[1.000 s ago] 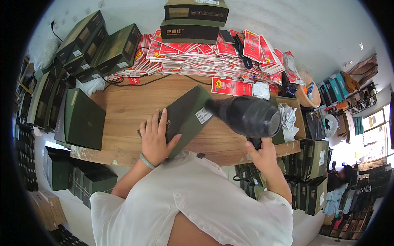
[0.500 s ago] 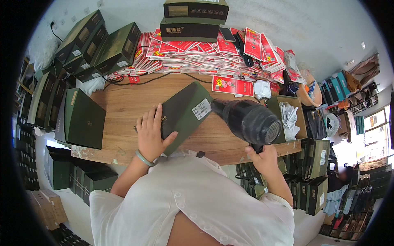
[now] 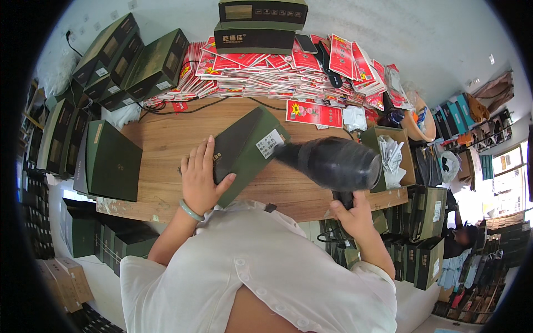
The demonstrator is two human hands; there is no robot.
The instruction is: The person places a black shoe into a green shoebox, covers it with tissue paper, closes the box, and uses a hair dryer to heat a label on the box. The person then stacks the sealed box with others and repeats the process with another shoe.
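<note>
Left hand: your left hand (image 3: 199,183) lies flat with fingers spread on the near end of the dark green box (image 3: 244,151), pressing it to the wooden table (image 3: 161,139).
Right hand: your right hand (image 3: 351,215) is wrapped tight round the handle of the black heat gun (image 3: 333,162), below the table's near edge.
Heat gun: its barrel points left, the nozzle just beside the white label on the box; whether they touch, you cannot tell.
Box: it sits tilted near the middle of the table, long side running from your left hand up to the right.
Wrist: a pale green bangle (image 3: 191,211) circles your left wrist.
Around: red packets (image 3: 288,72) are heaped along the far edge; more green boxes (image 3: 133,61) are stacked at far left; an open carton (image 3: 388,158) stands to the right.
</note>
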